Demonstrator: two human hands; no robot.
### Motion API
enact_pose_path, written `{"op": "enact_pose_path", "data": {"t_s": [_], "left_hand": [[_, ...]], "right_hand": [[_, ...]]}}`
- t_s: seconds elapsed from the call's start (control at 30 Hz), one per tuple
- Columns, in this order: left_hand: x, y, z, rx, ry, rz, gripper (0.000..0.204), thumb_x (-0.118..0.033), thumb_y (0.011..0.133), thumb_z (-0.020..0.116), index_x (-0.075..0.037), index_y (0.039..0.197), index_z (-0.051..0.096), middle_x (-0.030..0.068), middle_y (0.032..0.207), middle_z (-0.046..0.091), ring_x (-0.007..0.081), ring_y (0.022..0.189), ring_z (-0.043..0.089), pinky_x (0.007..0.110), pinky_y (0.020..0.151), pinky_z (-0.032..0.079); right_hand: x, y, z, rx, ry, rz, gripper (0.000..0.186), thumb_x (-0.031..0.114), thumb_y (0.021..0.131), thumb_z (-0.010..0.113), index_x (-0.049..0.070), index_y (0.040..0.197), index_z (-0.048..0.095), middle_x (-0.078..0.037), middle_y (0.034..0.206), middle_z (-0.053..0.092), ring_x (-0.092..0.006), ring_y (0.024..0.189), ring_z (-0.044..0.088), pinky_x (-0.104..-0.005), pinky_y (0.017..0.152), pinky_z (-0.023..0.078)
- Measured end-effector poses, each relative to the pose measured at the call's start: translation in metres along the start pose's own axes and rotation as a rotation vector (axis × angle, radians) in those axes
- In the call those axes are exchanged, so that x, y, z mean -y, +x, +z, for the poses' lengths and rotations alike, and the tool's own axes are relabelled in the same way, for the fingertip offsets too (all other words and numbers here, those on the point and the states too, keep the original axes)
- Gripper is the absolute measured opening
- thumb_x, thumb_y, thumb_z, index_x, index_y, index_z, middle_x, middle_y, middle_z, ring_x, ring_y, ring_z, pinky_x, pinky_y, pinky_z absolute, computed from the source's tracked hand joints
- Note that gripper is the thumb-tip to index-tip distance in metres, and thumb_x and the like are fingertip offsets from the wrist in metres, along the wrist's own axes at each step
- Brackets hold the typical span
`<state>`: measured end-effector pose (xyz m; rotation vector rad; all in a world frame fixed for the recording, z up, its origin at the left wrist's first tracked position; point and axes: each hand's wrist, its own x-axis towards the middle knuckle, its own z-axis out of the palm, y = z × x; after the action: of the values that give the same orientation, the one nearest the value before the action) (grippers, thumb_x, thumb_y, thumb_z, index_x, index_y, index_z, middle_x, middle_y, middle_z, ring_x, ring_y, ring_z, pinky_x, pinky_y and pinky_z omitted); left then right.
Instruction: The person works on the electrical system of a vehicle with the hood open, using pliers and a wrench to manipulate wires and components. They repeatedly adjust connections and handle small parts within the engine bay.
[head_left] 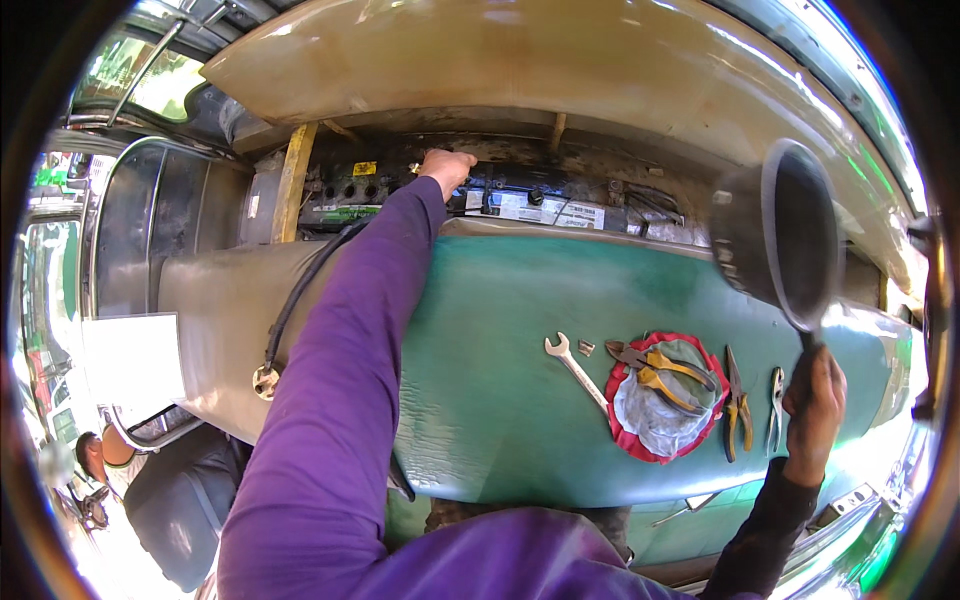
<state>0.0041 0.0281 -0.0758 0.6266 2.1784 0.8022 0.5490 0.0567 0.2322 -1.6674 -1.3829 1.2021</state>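
My left hand point(447, 168) reaches into the recess behind the green padded seat, over a dark battery point(510, 195). Its fingers are closed; what they grip, if anything, is hidden. At the right, my right hand point(817, 410) is wrapped round the handle of a dark saucepan-like dipper point(800, 225), raised with its round mouth tilted sideways. On the seat lie an open-ended wrench point(575, 370), small metal pieces point(586, 348), and yellow-handled cutting pliers point(665, 378) on a round red-edged cloth point(660, 425). Beside them are needle-nose pliers point(738, 405) and slip-joint pliers point(775, 410).
A thick black cable point(300, 285) with a metal clamp end point(265, 382) hangs across the seat's left part. A yellowish post point(293, 185) stands left of the battery. The tan seat back point(480, 60) overhangs the recess. Another person point(95, 455) is at lower left.
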Motion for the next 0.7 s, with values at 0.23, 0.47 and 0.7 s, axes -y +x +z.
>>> {"op": "enact_pose_path", "data": {"t_s": [0.23, 0.47, 0.7], "left_hand": [[0.009, 0.022, 0.009, 0.062, -0.107, -0.118, 0.037, -0.03, 0.099, 0.057, -0.005, 0.122, 0.071, 0.0211, 0.128, 0.068, 0.0309, 0.117, 0.066, 0.036, 0.1, 0.048], [0.005, 0.006, 0.005, 0.154, -0.251, 0.01, 0.028, -0.016, 0.09, 0.07, 0.007, 0.107, 0.073, 0.0163, 0.104, 0.075, 0.0247, 0.092, 0.068, 0.039, 0.078, 0.052], [0.01, 0.01, 0.009, 0.065, 0.148, 0.143, 0.034, -0.022, 0.084, 0.072, 0.01, 0.095, 0.072, 0.0278, 0.09, 0.072, 0.0326, 0.081, 0.073, 0.04, 0.074, 0.054]], "right_hand": [[0.049, 0.035, 0.135, 0.436, -0.733, -0.405, 0.054, 0.044, 0.101, 0.059, -0.007, 0.083, 0.063, -0.018, 0.071, 0.056, -0.0316, 0.067, 0.057, -0.0462, 0.064, 0.045], [0.042, 0.055, 0.286, 0.521, -1.215, -0.625, 0.04, 0.035, 0.098, 0.059, 0.001, 0.087, 0.074, -0.026, 0.096, 0.072, -0.0444, 0.091, 0.07, -0.0492, 0.082, 0.056], [0.062, 0.041, 0.363, 0.531, -1.381, -0.627, 0.033, 0.031, 0.095, 0.062, 0.001, 0.1, 0.077, -0.023, 0.105, 0.074, -0.0371, 0.102, 0.072, -0.0447, 0.089, 0.057]]}}
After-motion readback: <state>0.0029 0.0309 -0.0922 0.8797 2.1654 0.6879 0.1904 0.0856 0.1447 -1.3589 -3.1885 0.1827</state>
